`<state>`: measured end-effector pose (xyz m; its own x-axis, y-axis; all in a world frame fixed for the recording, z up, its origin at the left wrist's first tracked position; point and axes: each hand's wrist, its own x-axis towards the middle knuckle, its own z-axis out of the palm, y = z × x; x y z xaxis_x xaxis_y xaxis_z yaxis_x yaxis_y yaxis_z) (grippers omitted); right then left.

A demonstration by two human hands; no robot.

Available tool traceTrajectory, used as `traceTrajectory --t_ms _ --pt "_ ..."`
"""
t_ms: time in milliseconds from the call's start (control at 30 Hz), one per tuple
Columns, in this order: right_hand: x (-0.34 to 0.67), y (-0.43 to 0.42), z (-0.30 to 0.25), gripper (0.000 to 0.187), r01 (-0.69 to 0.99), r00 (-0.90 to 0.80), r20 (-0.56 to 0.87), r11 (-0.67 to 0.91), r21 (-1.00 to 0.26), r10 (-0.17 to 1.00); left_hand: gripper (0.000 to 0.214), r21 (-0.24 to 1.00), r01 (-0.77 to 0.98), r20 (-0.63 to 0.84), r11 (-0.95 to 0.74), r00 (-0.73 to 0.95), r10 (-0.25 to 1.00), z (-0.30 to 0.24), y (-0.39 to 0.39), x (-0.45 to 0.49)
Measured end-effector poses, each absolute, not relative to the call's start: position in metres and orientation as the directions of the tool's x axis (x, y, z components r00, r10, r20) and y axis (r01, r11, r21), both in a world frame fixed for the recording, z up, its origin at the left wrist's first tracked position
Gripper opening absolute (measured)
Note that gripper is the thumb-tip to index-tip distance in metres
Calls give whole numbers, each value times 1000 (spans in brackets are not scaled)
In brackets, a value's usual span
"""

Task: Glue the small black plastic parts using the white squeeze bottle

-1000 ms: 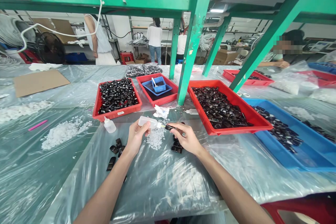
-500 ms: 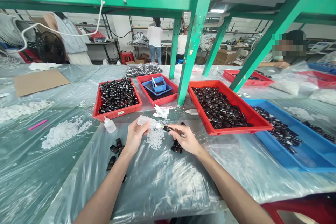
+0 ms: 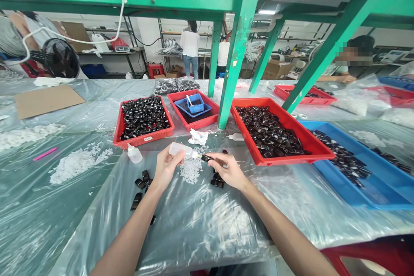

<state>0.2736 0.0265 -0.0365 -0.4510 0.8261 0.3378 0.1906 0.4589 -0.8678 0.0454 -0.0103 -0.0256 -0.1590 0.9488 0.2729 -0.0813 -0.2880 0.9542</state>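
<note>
One bottle in left hand, open sheeting toward near table edge

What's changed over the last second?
The background person at left moved leftward and is now partly behind the black fan. Nothing was taken up or let go: the left hand still holds the squeeze bottle, the right hand a small black piece at its tip. The red trays stayed put.
</note>
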Motion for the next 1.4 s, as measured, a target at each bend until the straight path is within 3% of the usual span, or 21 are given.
traceTrajectory --t_ms 933,1400 --pt "275 27 -36 51 130 -444 296 388 -912 846 36 947 -190 233 -261 -156 960 -23 -12 50" --pt "263 18 -41 44 69 -521 227 306 -949 823 38 949 -108 264 -296 -239 934 -17 -13 49"
